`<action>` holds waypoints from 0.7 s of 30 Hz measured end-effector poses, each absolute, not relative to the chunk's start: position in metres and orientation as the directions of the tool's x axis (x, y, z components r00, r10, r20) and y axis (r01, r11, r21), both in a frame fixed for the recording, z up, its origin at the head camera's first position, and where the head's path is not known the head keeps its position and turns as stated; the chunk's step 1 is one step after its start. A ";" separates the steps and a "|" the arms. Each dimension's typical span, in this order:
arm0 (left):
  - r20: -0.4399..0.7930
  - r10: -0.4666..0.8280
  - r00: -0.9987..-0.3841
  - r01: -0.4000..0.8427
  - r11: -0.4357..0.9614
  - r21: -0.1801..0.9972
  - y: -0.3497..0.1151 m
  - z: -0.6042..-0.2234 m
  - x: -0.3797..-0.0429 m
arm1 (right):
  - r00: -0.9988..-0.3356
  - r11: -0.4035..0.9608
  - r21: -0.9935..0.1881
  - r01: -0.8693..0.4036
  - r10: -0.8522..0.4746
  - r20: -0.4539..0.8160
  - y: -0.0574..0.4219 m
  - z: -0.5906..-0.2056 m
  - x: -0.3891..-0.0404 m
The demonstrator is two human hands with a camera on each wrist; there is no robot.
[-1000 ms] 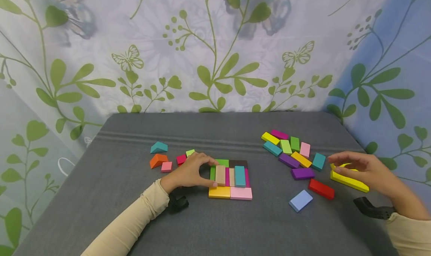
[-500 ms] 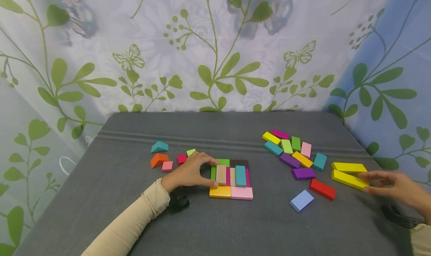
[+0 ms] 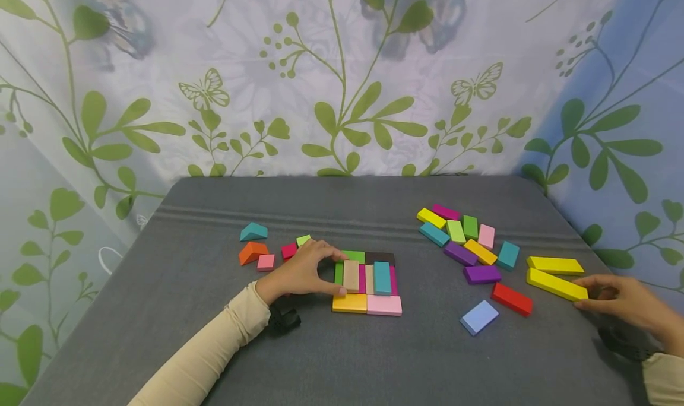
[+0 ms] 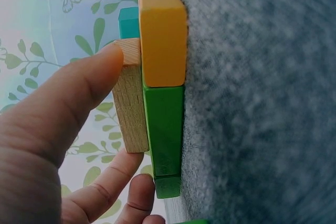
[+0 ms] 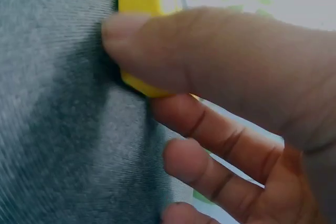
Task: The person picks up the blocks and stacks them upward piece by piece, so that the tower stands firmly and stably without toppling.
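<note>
In the head view, my left hand (image 3: 301, 270) pinches a plain wooden block (image 3: 351, 276) between thumb and finger. This block (image 4: 130, 108) lies on top of a flat arrangement of coloured blocks, with an orange-yellow block (image 3: 350, 303), a pink block (image 3: 384, 305) and a dark brown block (image 3: 379, 259) along its edges. A teal block (image 3: 382, 278) also rests on top, toward the right. At the far right, my right hand (image 3: 630, 305) pinches the near end of a long yellow block (image 3: 556, 284). A second long yellow block (image 3: 556, 266) lies just behind it.
Several loose blocks are grouped right of centre, among them a purple block (image 3: 482, 275), a red block (image 3: 512, 299) and a light blue block (image 3: 479, 317). Left of the arrangement lie a teal arch-like block (image 3: 253, 232), an orange one (image 3: 253, 253) and small cubes. Grey cloth (image 3: 342, 364) covers the table.
My right hand has moved from above the two long yellow blocks to the right end of the nearer one and now grips it. The left hand has stayed on the wooden block.
</note>
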State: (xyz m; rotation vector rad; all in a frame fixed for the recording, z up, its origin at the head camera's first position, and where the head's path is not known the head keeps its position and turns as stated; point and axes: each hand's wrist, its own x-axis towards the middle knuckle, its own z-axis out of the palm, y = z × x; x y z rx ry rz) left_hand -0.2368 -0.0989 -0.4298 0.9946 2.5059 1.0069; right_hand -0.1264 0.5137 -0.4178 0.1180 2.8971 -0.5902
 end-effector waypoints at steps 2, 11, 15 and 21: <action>0.011 0.683 -0.730 0.501 0.524 0.688 -0.099 -0.430 -0.237 | -0.982 0.925 -0.364 0.107 0.043 -0.182 0.515 -0.418 -0.126; 0.011 0.686 -0.728 0.503 0.523 0.688 -0.099 -0.429 -0.237 | -0.999 0.896 -0.444 0.006 -0.014 -0.041 0.497 -0.404 -0.124; 0.010 0.686 -0.727 0.503 0.523 0.688 -0.099 -0.429 -0.237 | -0.996 0.872 -0.482 -0.089 -0.073 0.052 0.477 -0.397 -0.126; 0.005 0.687 -0.727 0.502 0.526 0.686 -0.099 -0.429 -0.236 | -0.967 0.818 -0.519 -0.249 -0.178 0.183 0.448 -0.388 -0.138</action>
